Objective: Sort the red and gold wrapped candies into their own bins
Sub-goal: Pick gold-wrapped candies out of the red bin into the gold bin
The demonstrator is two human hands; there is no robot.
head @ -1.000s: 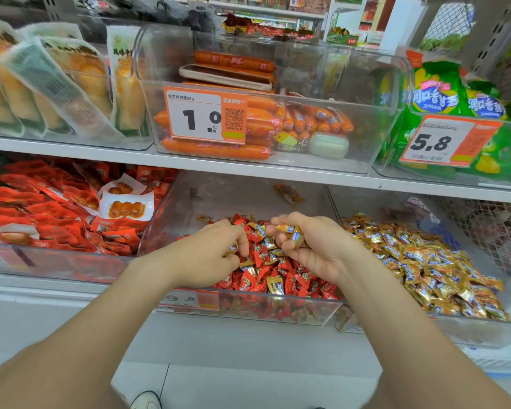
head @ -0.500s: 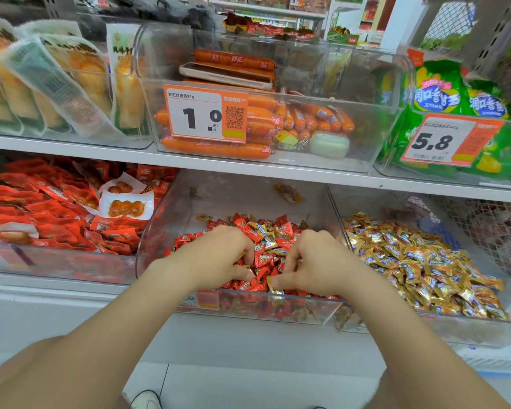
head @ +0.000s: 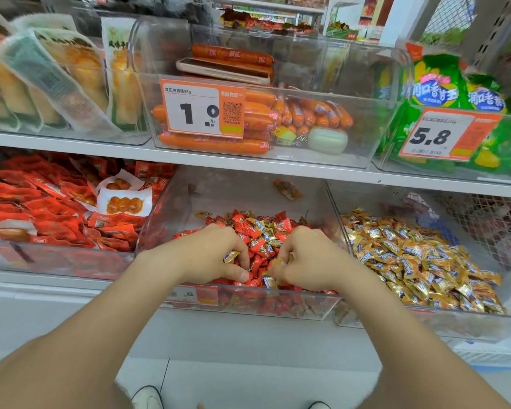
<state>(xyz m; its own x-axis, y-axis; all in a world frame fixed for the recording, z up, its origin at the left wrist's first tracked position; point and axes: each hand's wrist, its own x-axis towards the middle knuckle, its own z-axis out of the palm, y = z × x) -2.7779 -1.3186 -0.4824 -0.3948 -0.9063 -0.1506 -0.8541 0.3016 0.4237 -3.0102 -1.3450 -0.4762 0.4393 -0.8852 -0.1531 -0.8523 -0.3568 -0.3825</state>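
My left hand point(head: 207, 255) is curled in the middle bin point(head: 219, 193), fingers pinching a gold candy point(head: 231, 256). Right hand point(head: 310, 258) just beside it, curled, pinching a gold piece point(head: 278, 262). Both rest on the red candies point(head: 257, 231), with some gold ones mixed in. The right bin point(head: 484, 323) holds the gold candies pile point(head: 419, 261). Left bin point(head: 56, 261): red snack packets point(head: 56, 208). Bin above point(head: 366, 143): orange sausages point(head: 213, 144), a phone point(head: 223, 70) on top.

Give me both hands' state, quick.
Left hand: pinching a gold candy.
Right hand: curled round a second gold candy.
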